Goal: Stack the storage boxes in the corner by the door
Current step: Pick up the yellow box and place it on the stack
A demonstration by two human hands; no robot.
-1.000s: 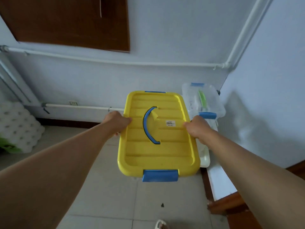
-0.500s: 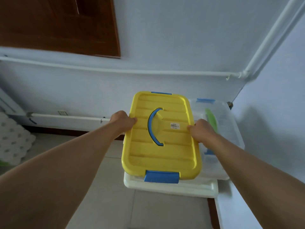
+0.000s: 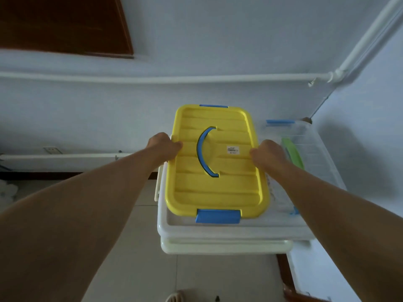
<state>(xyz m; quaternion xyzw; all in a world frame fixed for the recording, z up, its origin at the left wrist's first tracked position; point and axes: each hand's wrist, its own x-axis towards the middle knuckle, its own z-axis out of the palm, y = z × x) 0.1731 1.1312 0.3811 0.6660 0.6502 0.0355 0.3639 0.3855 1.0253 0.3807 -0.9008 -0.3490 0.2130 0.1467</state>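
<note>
A yellow storage box (image 3: 218, 186) with a blue handle and blue clasps is held between both hands. My left hand (image 3: 163, 147) grips its left edge and my right hand (image 3: 267, 154) grips its right edge. Below it in the room corner stands a stack of large white boxes (image 3: 224, 236). The yellow box hovers over or rests on the left part of the stack's lid; I cannot tell which. A clear box (image 3: 311, 153) with blue clasps and a green handle sits on the right part of the stack, beside the yellow box.
White pipes (image 3: 165, 79) run along the back wall and up the right corner. A dark wooden panel (image 3: 65, 25) hangs at the upper left. Tiled floor (image 3: 135, 269) lies to the left of the stack. A wooden baseboard (image 3: 285, 275) lines the right wall.
I have come closer to the corner. The yellow box has moved forward and down over the white stack, next to the clear box.
</note>
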